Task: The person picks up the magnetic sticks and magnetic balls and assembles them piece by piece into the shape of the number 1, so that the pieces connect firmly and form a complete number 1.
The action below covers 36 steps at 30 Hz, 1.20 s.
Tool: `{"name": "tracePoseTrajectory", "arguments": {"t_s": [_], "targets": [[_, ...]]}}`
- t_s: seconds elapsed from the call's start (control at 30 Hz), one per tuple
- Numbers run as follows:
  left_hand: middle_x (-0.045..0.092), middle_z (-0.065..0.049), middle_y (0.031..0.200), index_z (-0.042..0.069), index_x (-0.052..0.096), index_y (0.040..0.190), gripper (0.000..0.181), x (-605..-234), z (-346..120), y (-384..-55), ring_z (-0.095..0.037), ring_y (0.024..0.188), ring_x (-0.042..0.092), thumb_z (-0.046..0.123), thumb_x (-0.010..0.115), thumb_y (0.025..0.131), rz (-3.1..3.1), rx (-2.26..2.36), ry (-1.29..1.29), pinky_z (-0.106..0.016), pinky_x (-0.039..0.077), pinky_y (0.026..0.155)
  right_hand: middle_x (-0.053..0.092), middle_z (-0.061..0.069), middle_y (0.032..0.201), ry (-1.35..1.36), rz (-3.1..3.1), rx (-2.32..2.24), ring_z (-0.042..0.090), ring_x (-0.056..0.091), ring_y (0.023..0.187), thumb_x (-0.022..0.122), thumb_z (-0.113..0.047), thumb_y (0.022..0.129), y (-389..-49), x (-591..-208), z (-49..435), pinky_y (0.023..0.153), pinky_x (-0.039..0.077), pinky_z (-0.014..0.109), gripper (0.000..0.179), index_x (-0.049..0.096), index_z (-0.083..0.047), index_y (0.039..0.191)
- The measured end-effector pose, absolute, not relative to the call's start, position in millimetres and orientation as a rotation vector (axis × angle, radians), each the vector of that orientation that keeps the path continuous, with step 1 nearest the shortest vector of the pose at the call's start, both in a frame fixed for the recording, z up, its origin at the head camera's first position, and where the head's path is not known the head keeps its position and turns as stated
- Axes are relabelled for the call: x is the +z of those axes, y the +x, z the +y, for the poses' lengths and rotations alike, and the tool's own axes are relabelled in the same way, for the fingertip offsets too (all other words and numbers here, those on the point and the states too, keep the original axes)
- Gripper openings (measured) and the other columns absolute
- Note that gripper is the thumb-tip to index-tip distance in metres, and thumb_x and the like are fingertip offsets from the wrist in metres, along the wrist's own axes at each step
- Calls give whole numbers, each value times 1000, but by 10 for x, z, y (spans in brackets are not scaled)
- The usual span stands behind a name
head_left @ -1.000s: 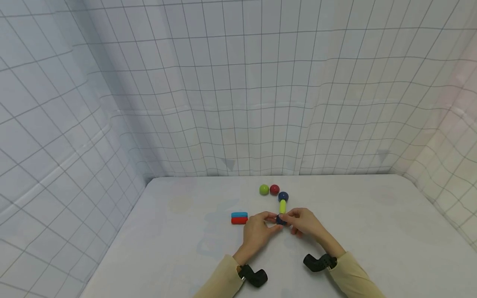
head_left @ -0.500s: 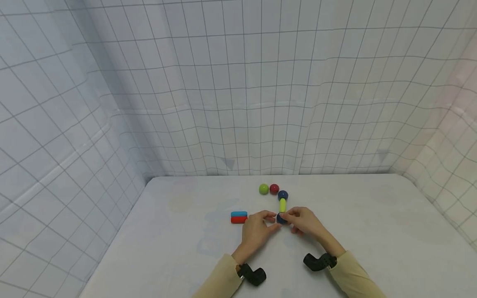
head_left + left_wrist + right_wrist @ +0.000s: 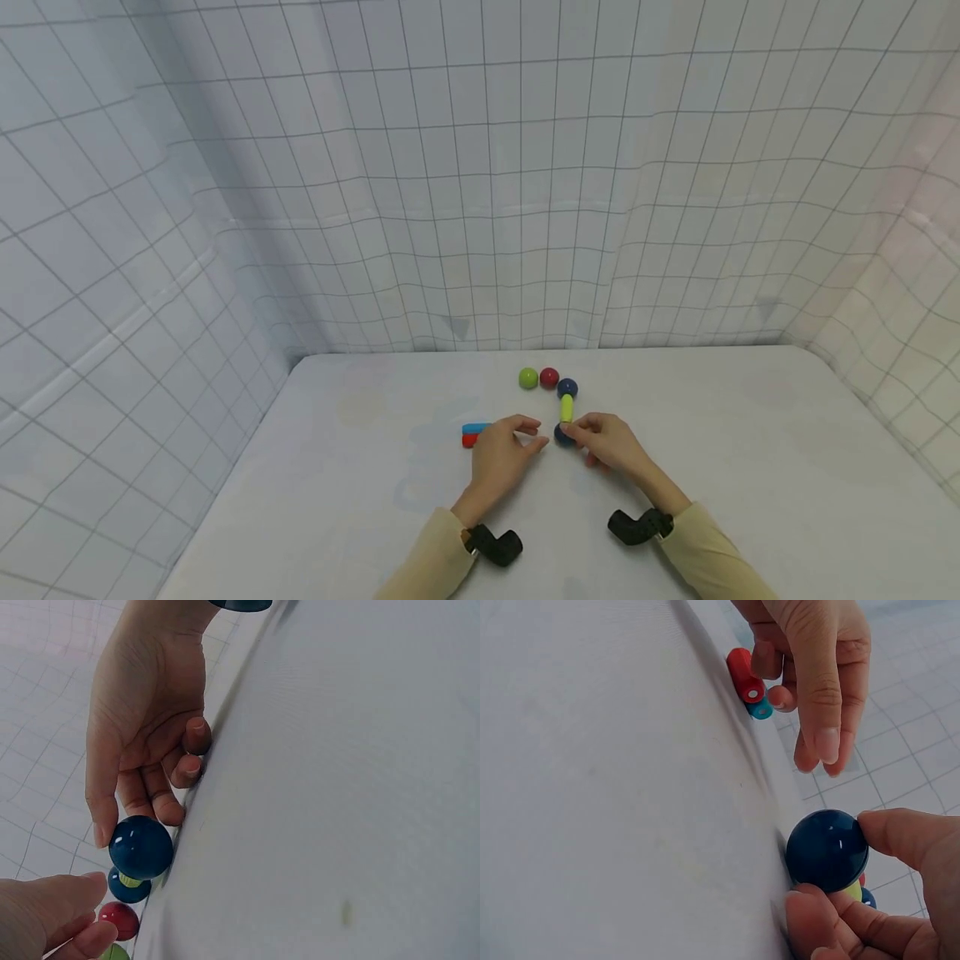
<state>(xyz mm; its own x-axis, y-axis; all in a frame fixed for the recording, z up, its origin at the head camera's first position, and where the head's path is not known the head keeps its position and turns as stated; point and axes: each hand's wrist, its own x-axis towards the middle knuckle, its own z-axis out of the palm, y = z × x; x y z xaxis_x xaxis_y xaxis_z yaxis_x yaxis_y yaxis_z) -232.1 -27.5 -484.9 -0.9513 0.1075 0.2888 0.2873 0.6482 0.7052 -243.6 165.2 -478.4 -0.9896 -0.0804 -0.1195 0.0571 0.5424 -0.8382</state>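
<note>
Thumb and fingers of my right hand pinch the near dark blue ball from either side. A yellow-green rod runs from this ball to a second dark blue ball farther back, the whole lined up on the white table. My left hand hovers just left of the near ball, holding nothing, its thumb and fingers apart. Behind it, partly covered in the head view, lie a blue rod and a red rod side by side; the right wrist view shows a round silvery disc on the red rod's end.
A red ball and a green ball sit side by side at the back, left of the far blue ball. White grid-patterned curtains stand behind and beside the white table. Each wrist wears a black camera mount.
My left hand has drawn away from the near blue ball to the left, now overlapping the rods. The right hand keeps its pinch on the ball in nearly the same place.
</note>
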Motion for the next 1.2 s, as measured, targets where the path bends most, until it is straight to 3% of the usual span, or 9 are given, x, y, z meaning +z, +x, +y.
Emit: {"name": "tracePoseTrajectory", "arguments": {"t_s": [0.23, 0.47, 0.63, 0.77, 1.2], "targets": [[68, 7, 90, 17, 73, 97, 20, -4878, -390, -2329, -1, 55, 46, 32, 73, 84, -2632, -1137, -299, -21, 39, 49, 60, 0, 70, 18, 2632, -1430, 15, 52, 47, 67, -42, 86, -2455, -4812, 1650, 40, 36, 26, 34, 68, -8, 94], [63, 8, 81, 16, 74, 95, 18, -4834, -520, -2307, -4, 57, 45, 30, 72, 85, -2593, -1088, -285, -23, 37, 49, 60, 0, 71, 22, 2626, -1433, 15, 52, 48, 67, -43, 87, -2451, -4808, 1641, 41, 36, 26, 35, 68, -8, 95], [63, 7, 80, 17, 74, 92, 13, -4838, -664, -2344, -11, 69, 53, 28, 73, 84, -2561, -1037, -299, -27, 43, 58, 60, 0, 71, 10, 2624, -1432, 15, 52, 48, 65, -44, 87, -2445, -4796, 1645, 41, 36, 26, 37, 67, -8, 97], [67, 3, 91, 15, 73, 92, 14, -4819, -777, -2357, -16, 82, 58, 26, 75, 82, -2538, -1036, -313, -32, 47, 66, 60, 0, 72, 9, 2619, -1432, 15, 51, 48, 65, -44, 87, -2443, -4795, 1653, 41, 35, 26, 38, 67, -7, 98], [67, 1, 91, 13, 73, 93, 30, -4788, -1009, -2357, -16, 83, 53, 31, 84, 71, -2625, -969, -327, -31, 47, 67, 60, 0, 71, -28, 2625, -1442, 15, 51, 46, 66, -42, 87, -2446, -4801, 1669, 40, 35, 26, 36, 67, -7, 98]]}}
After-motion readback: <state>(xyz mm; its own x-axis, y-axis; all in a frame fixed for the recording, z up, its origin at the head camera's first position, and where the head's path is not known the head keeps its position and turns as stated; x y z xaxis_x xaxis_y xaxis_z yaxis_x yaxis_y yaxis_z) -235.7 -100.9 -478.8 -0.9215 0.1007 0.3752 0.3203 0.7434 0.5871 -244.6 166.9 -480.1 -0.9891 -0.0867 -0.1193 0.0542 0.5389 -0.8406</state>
